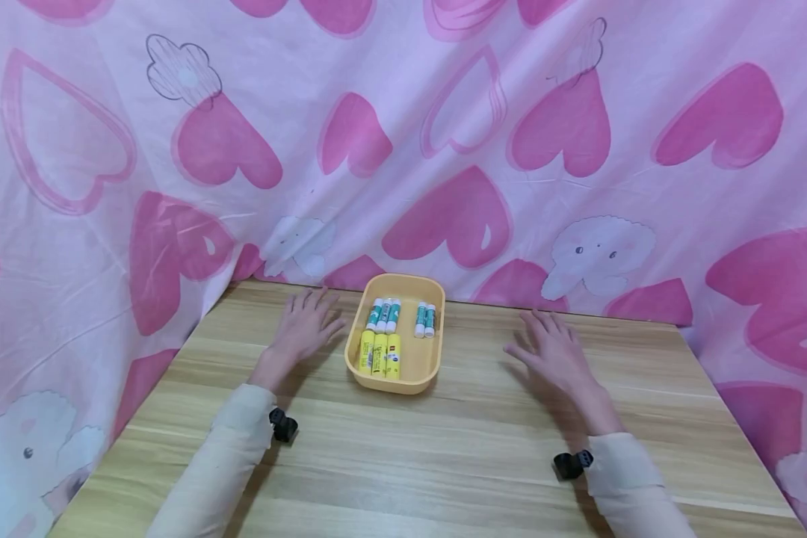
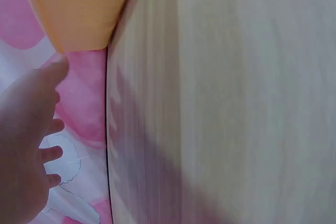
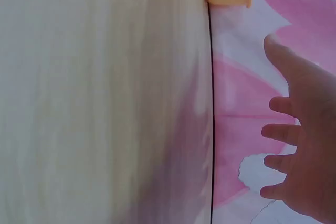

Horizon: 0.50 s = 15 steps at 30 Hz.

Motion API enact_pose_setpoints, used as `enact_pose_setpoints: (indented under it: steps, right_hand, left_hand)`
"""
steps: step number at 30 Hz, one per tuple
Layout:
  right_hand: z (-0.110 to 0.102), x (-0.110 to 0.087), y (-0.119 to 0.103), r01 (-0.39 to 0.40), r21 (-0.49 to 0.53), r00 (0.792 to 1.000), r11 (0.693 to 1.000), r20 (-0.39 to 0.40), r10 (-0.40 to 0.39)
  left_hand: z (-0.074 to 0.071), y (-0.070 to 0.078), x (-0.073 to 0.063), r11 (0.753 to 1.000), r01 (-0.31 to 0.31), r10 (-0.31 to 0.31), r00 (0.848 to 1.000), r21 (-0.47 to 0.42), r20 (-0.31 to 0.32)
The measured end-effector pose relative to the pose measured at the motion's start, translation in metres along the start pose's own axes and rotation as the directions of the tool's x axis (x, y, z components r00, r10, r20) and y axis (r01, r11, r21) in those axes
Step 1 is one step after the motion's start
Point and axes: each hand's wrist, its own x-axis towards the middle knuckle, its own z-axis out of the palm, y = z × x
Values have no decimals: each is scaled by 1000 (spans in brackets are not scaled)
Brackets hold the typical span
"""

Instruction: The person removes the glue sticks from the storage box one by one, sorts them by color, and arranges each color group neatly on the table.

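A shallow orange-yellow plastic tray (image 1: 417, 387) lies on the table in the head view. Three yellow glue sticks (image 1: 379, 354) fill its front left part. Behind them are three smaller white-and-teal sticks (image 1: 384, 316), and two more slim teal sticks (image 1: 425, 320) lie along the right side. My left hand (image 1: 300, 329) hovers just left of the tray, fingers spread and holding nothing. Farther off on the right, my right hand (image 1: 557, 351) is also spread above the table and holds nothing. Each wrist view catches only part of the tray's outer wall (image 2: 84, 14).
The wood-grain table (image 1: 403, 463) extends around the tray. A pink cloth (image 1: 444, 149) with hearts hangs behind its back edge and down both sides. Small black devices sit at the left wrist (image 1: 283, 426) and the right wrist (image 1: 571, 465).
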Motion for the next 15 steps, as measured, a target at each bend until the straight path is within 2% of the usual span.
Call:
enact_pose_setpoints:
  steps: [3, 6, 9, 15]
  right_hand:
    - [0, 4, -7, 46, 31, 998, 998, -39, -44]
    - [0, 10, -14, 95, 70, 994, 993, -68, -90]
    - [-2, 16, -22, 128, 116, 990, 985, -78, -120]
    - [-6, 30, -40, 165, 151, 986, 975, -49, -159]
  left_hand:
    - [-1, 3, -1, 996, 3, -5, 1000, -91, -26]
    - [-1, 9, -2, 970, 23, -35, 998, -240, -44]
    - [-1, 16, -4, 923, 61, -80, 996, -380, -34]
    - [-2, 30, -9, 820, 113, -134, 991, -560, 2]
